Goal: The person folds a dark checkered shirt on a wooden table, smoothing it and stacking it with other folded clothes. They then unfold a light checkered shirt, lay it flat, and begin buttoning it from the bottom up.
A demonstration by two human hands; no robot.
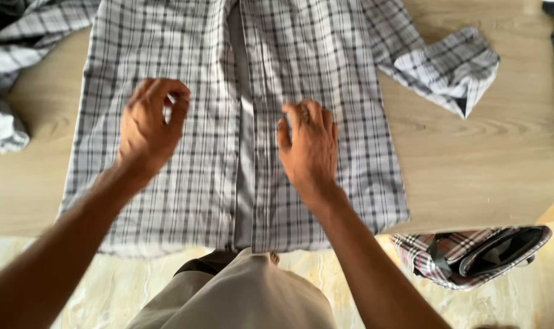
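You have one view only, from the camera on your head, looking steeply down and close over the shirt (240, 122) spread on the table (472, 164). At the bottom edge it takes in your own trousers (240, 292) and the floor (520, 298).

Your plaid shirt (240, 122) covers the middle of the bench (484, 164). Bare wood lies open to its right, between the folded-back sleeve (453, 67) and the bench edge. On the left, crumpled plaid cloth (9, 73) crowds the corner.

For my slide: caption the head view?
Both hands, left hand and right hand, hover over a plaid shirt spread on a wooden table.
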